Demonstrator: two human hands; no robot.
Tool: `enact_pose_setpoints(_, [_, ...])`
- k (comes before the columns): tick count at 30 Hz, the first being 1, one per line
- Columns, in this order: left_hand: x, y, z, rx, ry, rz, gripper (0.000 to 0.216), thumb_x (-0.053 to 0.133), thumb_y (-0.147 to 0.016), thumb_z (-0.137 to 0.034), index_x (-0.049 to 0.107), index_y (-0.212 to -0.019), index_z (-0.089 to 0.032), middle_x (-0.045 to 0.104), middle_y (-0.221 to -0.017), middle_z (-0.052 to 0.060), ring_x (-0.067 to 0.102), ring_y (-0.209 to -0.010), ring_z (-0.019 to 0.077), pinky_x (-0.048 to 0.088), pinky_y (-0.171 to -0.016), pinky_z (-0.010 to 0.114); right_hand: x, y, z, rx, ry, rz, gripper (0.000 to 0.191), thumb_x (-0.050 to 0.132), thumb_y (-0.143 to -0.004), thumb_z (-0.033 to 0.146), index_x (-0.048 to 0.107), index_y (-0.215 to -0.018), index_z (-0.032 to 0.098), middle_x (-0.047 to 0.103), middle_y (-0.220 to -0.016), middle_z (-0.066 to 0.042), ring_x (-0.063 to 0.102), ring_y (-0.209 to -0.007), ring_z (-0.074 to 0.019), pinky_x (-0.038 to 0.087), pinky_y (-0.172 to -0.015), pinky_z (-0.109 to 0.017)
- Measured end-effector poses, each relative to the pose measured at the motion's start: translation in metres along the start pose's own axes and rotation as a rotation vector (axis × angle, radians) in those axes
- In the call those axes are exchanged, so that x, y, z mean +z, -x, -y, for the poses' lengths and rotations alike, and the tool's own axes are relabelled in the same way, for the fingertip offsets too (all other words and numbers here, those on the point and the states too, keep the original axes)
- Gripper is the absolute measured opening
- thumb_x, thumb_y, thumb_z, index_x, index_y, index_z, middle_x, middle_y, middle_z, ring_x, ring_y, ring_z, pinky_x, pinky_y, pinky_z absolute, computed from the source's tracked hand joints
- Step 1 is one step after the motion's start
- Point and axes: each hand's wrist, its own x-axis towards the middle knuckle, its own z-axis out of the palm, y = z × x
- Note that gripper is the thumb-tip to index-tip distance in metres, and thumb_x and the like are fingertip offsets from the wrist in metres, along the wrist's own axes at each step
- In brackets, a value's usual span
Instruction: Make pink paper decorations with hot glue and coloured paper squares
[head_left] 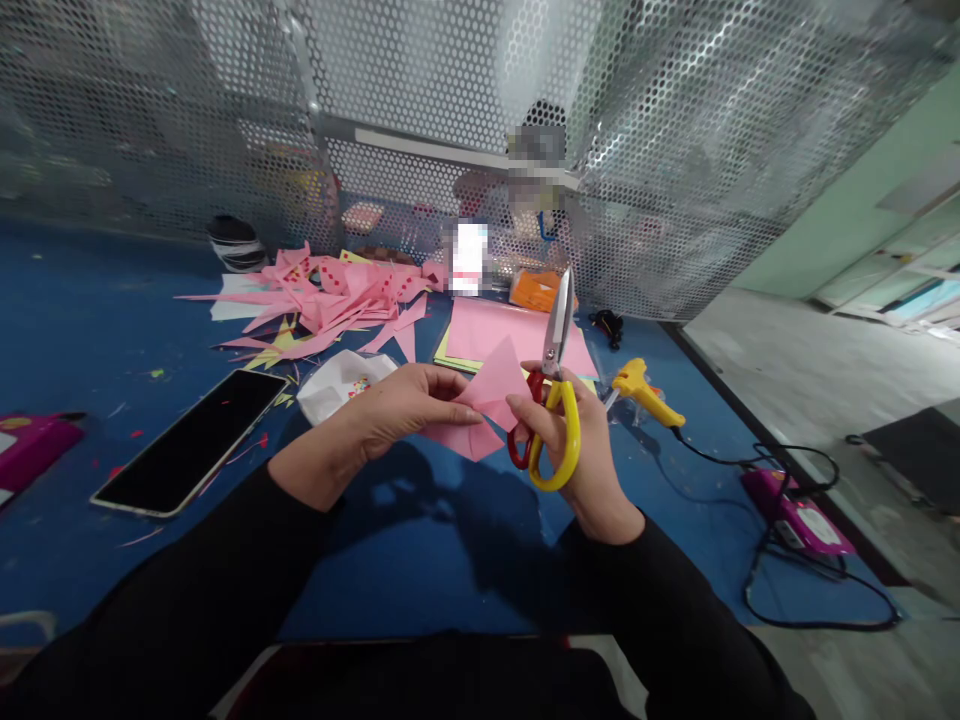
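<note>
Between my two hands is a folded piece of pink paper (496, 385), held above the blue table. My left hand (409, 405) pinches its left side between thumb and fingers. At its right edge, the thumb and fingers of my right hand (574, 435) grip the paper too. Scissors (555, 350) with one red and one yellow handle hang on my right hand, their blades pointing up and away from me. Behind the hands lies a stack of pink and yellow paper sheets (517, 335). Left of it is a heap of pink paper scraps (337, 295).
A black-screened phone (196, 440) and a crumpled white wrapper (341, 380) lie on the left. A yellow glue gun (646, 393) with a black cable and a purple box (799, 510) are to the right. A perforated metal panel (435, 90) stands behind, near an orange packet (541, 291).
</note>
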Motion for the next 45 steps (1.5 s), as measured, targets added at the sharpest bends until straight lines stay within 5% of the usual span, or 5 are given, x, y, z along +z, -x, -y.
enact_pose_setpoints(8, [0.003, -0.002, 0.003, 0.112, -0.016, -0.066, 0.014, 0.086, -0.059, -0.029, 0.075, -0.059, -0.019, 0.069, -0.063, 0.004, 0.057, -0.059, 0.0144, 0.045, -0.060, 0.023, 0.003, -0.001, -0.008, -0.001, -0.052, 0.016, 0.046, 0.081, -0.068, 0.037, 0.059, -0.106, 0.023, 0.056, -0.058, 0.010, 0.056, -0.043, -0.0121, 0.047, -0.041, -0.026])
enact_pose_setpoints(15, [0.004, -0.003, 0.005, 0.128, -0.055, -0.131, 0.030, 0.080, -0.068, -0.049, 0.074, -0.057, -0.021, 0.065, -0.059, 0.002, 0.051, -0.055, 0.0149, 0.039, -0.051, 0.023, 0.004, 0.001, -0.005, 0.005, -0.031, -0.027, 0.040, 0.076, -0.073, 0.034, 0.057, -0.106, 0.024, 0.055, -0.056, 0.011, 0.056, -0.043, -0.0121, 0.047, -0.042, -0.026])
enact_pose_setpoints(35, [0.000, -0.004, 0.003, 0.077, -0.154, -0.067, 0.027, 0.082, -0.062, -0.042, 0.071, -0.063, -0.018, 0.061, -0.061, -0.002, 0.049, -0.062, 0.0135, 0.038, -0.061, 0.025, 0.005, -0.003, -0.009, -0.017, -0.076, -0.055, 0.042, 0.080, -0.070, 0.034, 0.057, -0.104, 0.023, 0.056, -0.057, 0.011, 0.056, -0.043, -0.0118, 0.048, -0.042, -0.025])
enact_pose_setpoints(42, [-0.006, -0.006, 0.003, 0.106, -0.240, -0.237, 0.032, 0.075, -0.066, -0.046, 0.064, -0.062, -0.017, 0.050, -0.058, -0.004, 0.040, -0.057, 0.0112, 0.028, -0.056, 0.025, -0.006, -0.011, -0.009, -0.029, -0.082, -0.036, 0.050, 0.075, -0.076, 0.053, 0.058, -0.110, 0.021, 0.063, -0.067, 0.005, 0.055, -0.043, -0.0099, 0.045, -0.041, -0.024])
enact_pose_setpoints(45, [-0.010, -0.006, 0.001, 0.112, -0.261, -0.288, 0.032, 0.073, -0.066, -0.048, 0.064, -0.063, -0.017, 0.051, -0.058, -0.004, 0.040, -0.056, 0.0117, 0.029, -0.056, 0.026, -0.021, -0.028, -0.006, -0.027, 0.134, 0.035, 0.055, 0.070, -0.080, 0.057, 0.055, -0.118, 0.019, 0.069, -0.079, 0.000, 0.062, -0.050, -0.0134, 0.049, -0.046, -0.027])
